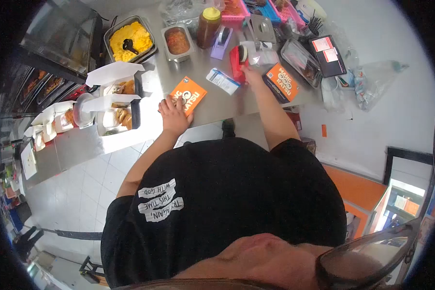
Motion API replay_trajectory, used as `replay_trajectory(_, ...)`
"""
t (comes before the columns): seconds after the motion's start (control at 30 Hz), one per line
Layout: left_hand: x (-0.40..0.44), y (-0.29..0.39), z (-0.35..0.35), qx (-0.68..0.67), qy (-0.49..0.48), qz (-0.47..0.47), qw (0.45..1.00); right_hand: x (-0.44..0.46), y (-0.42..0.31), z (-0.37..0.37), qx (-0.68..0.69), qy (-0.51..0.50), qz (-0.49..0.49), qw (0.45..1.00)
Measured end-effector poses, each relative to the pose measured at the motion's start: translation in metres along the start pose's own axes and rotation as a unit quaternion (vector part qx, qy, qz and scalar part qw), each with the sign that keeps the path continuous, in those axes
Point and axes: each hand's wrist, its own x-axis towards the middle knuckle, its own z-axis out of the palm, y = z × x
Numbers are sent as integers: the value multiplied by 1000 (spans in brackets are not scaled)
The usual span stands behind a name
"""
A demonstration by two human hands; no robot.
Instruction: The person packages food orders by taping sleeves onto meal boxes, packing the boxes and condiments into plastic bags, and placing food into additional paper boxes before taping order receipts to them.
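On the steel counter, my left hand (175,118) rests on the near end of an orange takeaway box (191,91) with white lettering, its fingers over the box and its thumb at the near side. My right hand (252,77) is closed around the near end of a red tape dispenser (236,65); a roll of tape shows at its top. Between the hands lies a flat white and blue packet (223,81). A second orange box (281,83) with a dark side stands right of my right hand. A purple tape dispenser (222,42) stands farther back.
A pan of yellow food (150,47), a tub of red-brown sauce (191,48) and a yellow-capped bottle (209,26) stand behind. Open food boxes (117,118) line the left. A clear-lidded container (295,53) and a dark tablet (329,55) are at right.
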Motion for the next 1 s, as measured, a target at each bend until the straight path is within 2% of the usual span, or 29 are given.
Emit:
replay_trajectory(0.1, -4, 4, 2, -4, 11, -6, 1000, -1, 31, -13, 252, -57, -108, 960)
replay_trajectory(0.13, -2, 3, 1, -3, 21, -5, 1000, -5, 53, -8, 194, 1, -187, 963)
replay_trajectory(0.2, 4, 4, -2, 3, 17, -3, 1000, -9, 88, 2, 66, 114, -339, 931)
replay_trajectory(0.23, 0, 4, -2, 7, 8, -5, 1000, -6, 85, 7, 3, 175, -367, 913)
replay_trajectory(0.3, -3, 3, 4, -4, 7, 3, 1000, 2, 94, 21, -120, 293, -403, 859)
replay_trajectory(0.33, -2, 4, 6, -7, 9, 1, 1000, 22, 95, 15, -249, 299, -292, 874)
replay_trajectory(0.37, 0, 2, 5, -8, 12, -3, 1000, 51, 113, 6, -37, 289, -220, 931)
replay_trajectory(0.4, 0, 3, 0, -17, 12, -5, 1000, 75, 137, -1, 176, 262, -130, 940)
replay_trajectory(0.43, -2, 3, 0, -17, 11, -5, 1000, 84, 152, 2, 377, 224, -29, 898)
replay_trajectory(0.47, -2, 2, 1, -18, 13, -5, 1000, -26, 74, 29, 317, 217, -112, 917)
replay_trajectory(0.53, -2, 2, 0, -26, 25, -2, 999, -100, 65, 50, 170, -32, -181, 968)
replay_trajectory(0.6, -1, -1, 1, -50, 42, 6, 998, -136, 71, 104, 212, -182, -31, 960)
replay_trajectory(0.67, -3, -2, 4, -74, 54, 14, 996, -156, 58, 137, 194, -240, -27, 951)
replay_trajectory(0.77, -6, -5, 3, -113, 85, 9, 990, -163, 35, 157, 19, -192, -43, 980)
replay_trajectory(0.87, -11, -15, -11, -77, 57, 110, 989, -153, 55, 152, -27, -202, -188, 961)
replay_trajectory(0.97, -11, -23, -10, -110, 46, 155, 981, -126, 82, 145, -130, -172, -298, 930)
replay_trajectory(1.0, -14, -24, -9, -121, 33, 163, 979, -138, 75, 138, -188, -118, -299, 928)
